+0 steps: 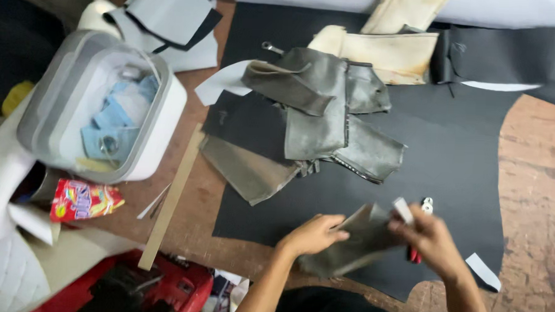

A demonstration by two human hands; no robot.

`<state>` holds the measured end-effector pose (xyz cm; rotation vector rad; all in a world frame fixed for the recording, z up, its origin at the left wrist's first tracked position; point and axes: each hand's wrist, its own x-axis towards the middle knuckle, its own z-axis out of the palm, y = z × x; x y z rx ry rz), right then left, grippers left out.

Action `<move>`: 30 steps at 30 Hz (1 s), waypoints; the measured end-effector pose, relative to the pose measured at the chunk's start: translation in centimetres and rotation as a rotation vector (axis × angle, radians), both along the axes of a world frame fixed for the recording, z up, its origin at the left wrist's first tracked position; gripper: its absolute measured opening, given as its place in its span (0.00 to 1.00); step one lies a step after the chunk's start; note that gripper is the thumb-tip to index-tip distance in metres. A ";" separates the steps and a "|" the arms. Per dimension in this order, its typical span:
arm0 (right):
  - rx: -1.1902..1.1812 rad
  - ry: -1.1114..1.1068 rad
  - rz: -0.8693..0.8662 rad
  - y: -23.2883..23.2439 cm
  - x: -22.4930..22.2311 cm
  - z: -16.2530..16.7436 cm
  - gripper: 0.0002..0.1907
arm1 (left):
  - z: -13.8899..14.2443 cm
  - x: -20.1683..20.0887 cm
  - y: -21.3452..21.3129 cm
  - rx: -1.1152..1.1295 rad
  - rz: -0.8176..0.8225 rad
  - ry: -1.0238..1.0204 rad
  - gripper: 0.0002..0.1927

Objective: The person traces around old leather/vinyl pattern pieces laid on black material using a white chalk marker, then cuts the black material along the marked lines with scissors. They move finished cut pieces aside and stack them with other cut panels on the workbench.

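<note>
A: Nearest the lens, a grey leather piece is held over the near edge of the black sheet. Left hand?

B: Fingers curled closed on the piece's left edge. Piece is gripped, slightly lifted and folded.

A: Right hand?

B: Closed on the piece's right side; a small white strip is pinched at the fingertips. Red-handled pliers are seen just behind that hand, mostly hidden; whether they are held cannot be told.

A: Rest of the bench?

B: A pile of grey leather pieces is stacked mid-sheet, well apart from the hands. Cream padded pieces lie beyond it. A wooden ruler is laid along the sheet's left edge. A white plastic tub with blue scraps inside is set far left, with a red snack packet just below it. A white scrap is noted near the right forearm.
</note>
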<state>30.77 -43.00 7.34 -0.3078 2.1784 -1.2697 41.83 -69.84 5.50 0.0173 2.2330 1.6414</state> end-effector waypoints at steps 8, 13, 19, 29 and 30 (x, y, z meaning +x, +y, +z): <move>-0.114 -0.324 -0.342 -1.4 0.3 -2.4 0.20 | -2.9 -0.1 0.6 0.516 0.511 -0.046 0.23; -0.261 -0.453 -0.226 -2.1 2.9 -4.6 0.32 | -3.7 -1.0 3.8 0.611 0.499 -0.268 0.28; -0.441 -0.386 -0.353 1.5 2.6 -2.8 0.38 | -5.5 -1.1 8.9 0.712 0.469 -0.259 0.28; -0.455 -0.248 -0.535 12.0 2.3 -0.8 0.29 | -13.3 -5.6 17.0 0.426 0.539 -0.230 0.31; -0.342 -0.172 -0.505 13.5 2.0 -0.8 0.29 | -14.0 -6.1 18.0 0.199 0.559 -0.102 0.28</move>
